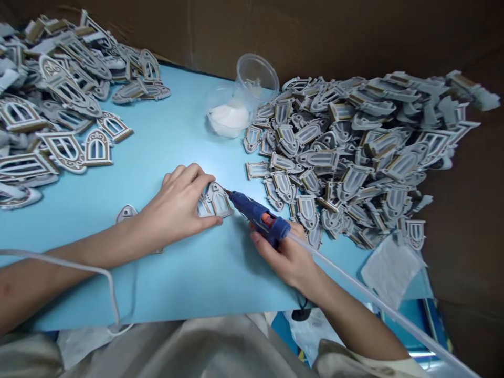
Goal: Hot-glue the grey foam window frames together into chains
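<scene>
My left hand (pixel 177 206) rests on the blue board (pixel 169 273), its fingers and thumb pinched round a small grey arched window piece (pixel 219 200). My right hand (pixel 289 257) grips a blue glue gun (pixel 258 214) with an orange trigger. The gun's nozzle touches the right edge of the window piece. A long clear glue stick (pixel 374 299) sticks out of the back of the gun toward the lower right. Another grey piece (pixel 126 212) lies partly hidden under my left wrist.
A big heap of grey window pieces (pixel 354 152) fills the right side; another heap (pixel 51 100) lies at far left. A clear plastic cup (pixel 256 73) and a lid with white stuff (pixel 229 118) stand at the back. A white cable (pixel 102 278) crosses my left forearm. Cardboard walls surround the board.
</scene>
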### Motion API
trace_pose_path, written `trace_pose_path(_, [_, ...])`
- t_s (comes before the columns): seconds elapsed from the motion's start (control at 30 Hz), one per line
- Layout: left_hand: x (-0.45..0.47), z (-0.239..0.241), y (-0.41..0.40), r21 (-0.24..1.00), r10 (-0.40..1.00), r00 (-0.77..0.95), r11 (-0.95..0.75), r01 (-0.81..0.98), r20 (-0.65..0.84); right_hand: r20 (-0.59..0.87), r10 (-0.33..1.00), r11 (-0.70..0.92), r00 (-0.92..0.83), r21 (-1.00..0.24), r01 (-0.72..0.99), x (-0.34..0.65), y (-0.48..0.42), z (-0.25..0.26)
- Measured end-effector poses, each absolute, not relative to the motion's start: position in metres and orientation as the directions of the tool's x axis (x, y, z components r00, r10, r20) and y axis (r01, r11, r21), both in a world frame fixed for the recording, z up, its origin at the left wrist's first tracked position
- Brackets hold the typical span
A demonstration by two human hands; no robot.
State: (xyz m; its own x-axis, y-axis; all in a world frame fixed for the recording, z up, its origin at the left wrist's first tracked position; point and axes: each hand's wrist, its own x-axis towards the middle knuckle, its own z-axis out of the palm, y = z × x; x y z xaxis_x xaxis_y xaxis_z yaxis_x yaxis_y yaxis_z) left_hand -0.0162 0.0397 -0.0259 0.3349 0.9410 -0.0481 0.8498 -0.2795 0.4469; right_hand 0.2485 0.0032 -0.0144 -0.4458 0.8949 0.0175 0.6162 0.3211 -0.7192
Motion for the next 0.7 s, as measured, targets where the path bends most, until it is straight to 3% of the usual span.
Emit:
trace_pose_path(0.13, [-0.016,-0.032,0.04,0.467,0.949,0.315,-0.282,0.838,0.007,0.01,0.891,0.323,-0.454,-0.717,0.617,0.242,0.001,-0.014])
trace_pose_path(0.7, [-0.015,-0.03,0.04,0.455,0.949,0.314,-0.279,0.846,-0.002,-0.027,0.885,0.285,-0.465,-0.758,0.587,0.234,0.005,-0.015])
